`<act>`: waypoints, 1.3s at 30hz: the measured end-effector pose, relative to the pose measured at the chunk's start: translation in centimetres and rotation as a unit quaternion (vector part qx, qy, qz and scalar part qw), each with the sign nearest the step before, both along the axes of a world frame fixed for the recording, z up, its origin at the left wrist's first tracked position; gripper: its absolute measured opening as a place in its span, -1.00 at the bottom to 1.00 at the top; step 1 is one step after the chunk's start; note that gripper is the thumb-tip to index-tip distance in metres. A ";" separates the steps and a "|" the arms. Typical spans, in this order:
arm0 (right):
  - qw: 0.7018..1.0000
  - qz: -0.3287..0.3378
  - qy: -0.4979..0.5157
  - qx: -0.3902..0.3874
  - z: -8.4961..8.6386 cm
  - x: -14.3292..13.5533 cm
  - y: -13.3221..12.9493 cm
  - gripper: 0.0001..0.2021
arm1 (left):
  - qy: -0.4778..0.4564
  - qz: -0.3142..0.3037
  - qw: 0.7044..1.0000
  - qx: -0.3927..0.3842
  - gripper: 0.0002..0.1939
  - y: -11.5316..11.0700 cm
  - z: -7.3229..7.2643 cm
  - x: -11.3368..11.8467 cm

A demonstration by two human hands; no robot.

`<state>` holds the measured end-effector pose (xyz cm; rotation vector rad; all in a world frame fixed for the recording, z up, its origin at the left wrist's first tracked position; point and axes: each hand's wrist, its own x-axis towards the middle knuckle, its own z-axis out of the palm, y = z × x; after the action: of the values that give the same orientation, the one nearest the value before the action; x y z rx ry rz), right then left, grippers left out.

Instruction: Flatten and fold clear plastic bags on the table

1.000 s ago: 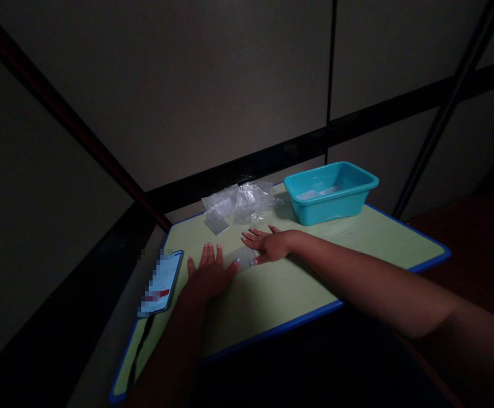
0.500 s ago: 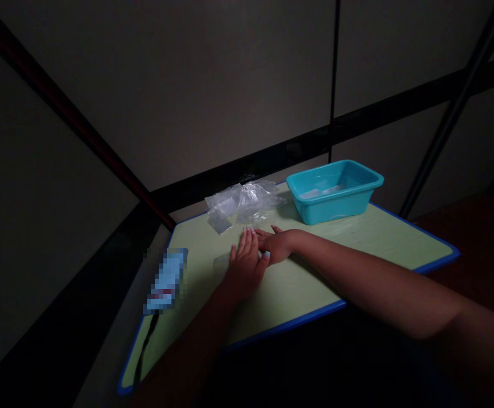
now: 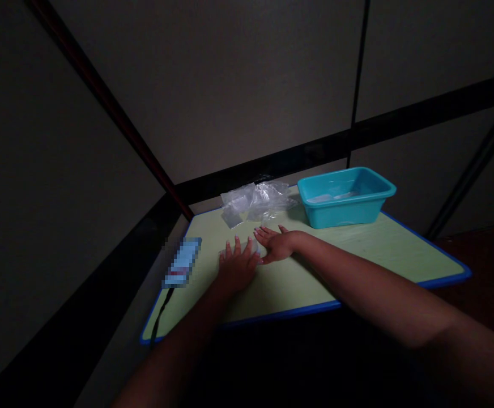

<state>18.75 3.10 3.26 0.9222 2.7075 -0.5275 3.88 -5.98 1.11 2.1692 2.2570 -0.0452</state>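
Note:
A small, flat, clear plastic bag lies on the table, partly covered by my hands. My left hand rests palm down over it with its fingers spread. Just to its right, my right hand lies flat with fingers stretched out, its thumb close to my left hand. Neither hand grips anything. Beyond my fingertips is a loose pile of crinkled clear plastic bags.
A turquoise plastic basin stands at the back right, with pale flat pieces inside. A blurred blue phone-like object with a dark strap lies on the left. The pale green table has a blue edge and meets walls behind.
My left hand has shifted left and back from my right hand, and its fingers have spread, showing more of the plastic bag. The camera view has turned slightly left.

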 end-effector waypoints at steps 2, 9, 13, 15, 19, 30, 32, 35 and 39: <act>1.000 -0.003 0.008 -0.003 -0.1 -0.1 0.0 -0.04 | 0.011 0.006 1.000 -0.001 -0.40 -0.5 0.1 -0.5; 0.989 -0.011 0.136 0.054 -0.8 -0.5 0.2 -0.34 | -0.017 -0.011 1.000 -0.004 -0.45 -0.5 -0.1 -1.7; 0.966 -0.070 0.222 0.115 -1.1 -0.7 1.1 -0.69 | -0.064 0.006 0.996 0.059 -0.45 1.6 1.6 -3.4; 0.955 -0.102 0.241 0.139 -1.3 -0.9 1.4 -0.74 | -0.111 -0.002 0.981 0.156 -0.43 2.9 2.7 -4.4; 0.945 -0.134 0.257 0.154 -1.8 -1.7 1.3 -0.80 | -0.197 -0.056 0.927 0.313 -0.48 4.7 3.5 -5.6; 0.945 -0.124 0.239 0.184 -2.5 -2.8 0.7 -0.78 | -0.314 -0.103 0.935 0.125 -0.46 3.9 0.9 -3.8; 0.948 -0.128 0.222 0.188 -2.4 -2.8 0.5 -0.79 | -0.333 -0.106 0.928 0.128 -0.46 4.0 0.8 -3.5; 0.952 -0.134 0.210 0.179 -2.2 -2.7 0.3 -0.84 | -0.343 -0.108 0.924 0.134 -0.47 4.1 0.6 -3.2; 0.952 -0.146 0.231 0.140 -1.8 -2.6 0.0 -0.92 | -0.347 -0.108 0.923 0.131 -0.48 4.1 0.7 -3.1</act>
<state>16.17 3.12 1.42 1.4518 3.1391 -0.4665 0.80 -1.86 1.79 2.0625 1.6835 0.9148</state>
